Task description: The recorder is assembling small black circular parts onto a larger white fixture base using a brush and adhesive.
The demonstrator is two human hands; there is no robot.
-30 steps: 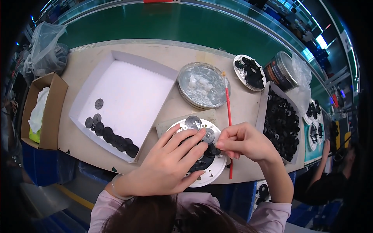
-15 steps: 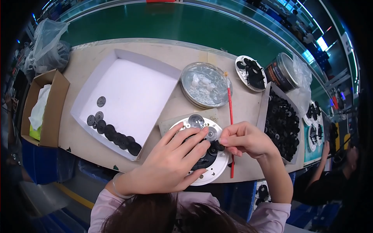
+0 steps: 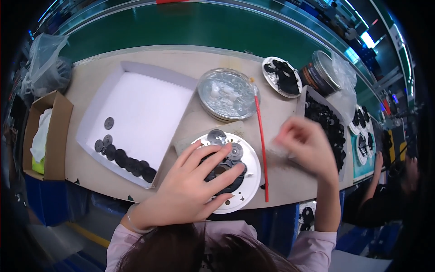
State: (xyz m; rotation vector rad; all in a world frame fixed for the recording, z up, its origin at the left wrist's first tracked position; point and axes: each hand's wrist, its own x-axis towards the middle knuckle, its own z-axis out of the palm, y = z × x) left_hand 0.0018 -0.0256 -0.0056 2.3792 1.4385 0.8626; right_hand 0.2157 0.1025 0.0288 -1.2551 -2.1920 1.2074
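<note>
My left hand [image 3: 190, 188] lies with spread fingers over a white round base [image 3: 252, 179], its fingertips among the parts on it. On this base sit a grey gear [image 3: 235, 152], a dark translucent disc [image 3: 216, 137] and black parts partly hidden beneath the fingers. Off to the right, my right hand [image 3: 312, 147] hangs above the table, smeared by motion; whether it holds anything does not show. Between the hand and the base lies a thin red brush [image 3: 262, 154]. Just beyond that hand is a box heaped with small black parts [image 3: 328, 120].
A shallow white box [image 3: 140, 97] at left holds a row of dark gears [image 3: 120, 157]. Behind the base stands a round dish [image 3: 226, 95] with a pale, clear substance. Farther right are another filled white base [image 3: 282, 77] and a tin [image 3: 321, 72]. A person's arm [image 3: 375, 177] shows far right.
My right hand has left the black part at the base's right side and moved right, toward the box of black parts. My left hand stays on the base. The whole view has shifted slightly.
</note>
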